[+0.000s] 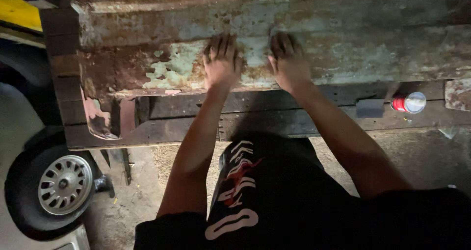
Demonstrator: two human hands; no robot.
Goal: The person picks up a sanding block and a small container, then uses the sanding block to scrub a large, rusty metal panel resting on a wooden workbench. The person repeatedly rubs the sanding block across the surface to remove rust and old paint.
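Note:
A long rusty metal panel (343,44) with flaking pale green paint lies across a dark wooden bench (274,117). My left hand (222,61) rests flat on the panel near its front edge, fingers spread and pointing away from me. My right hand (288,58) lies flat on the panel a short way to the right, its fingers slightly blurred. Neither hand holds anything.
A red and white spray can (408,103) lies on its side on the bench at the right, next to a small dark block (369,108). A car wheel (51,186) with a silver hubcap stands at the lower left on the dirt floor.

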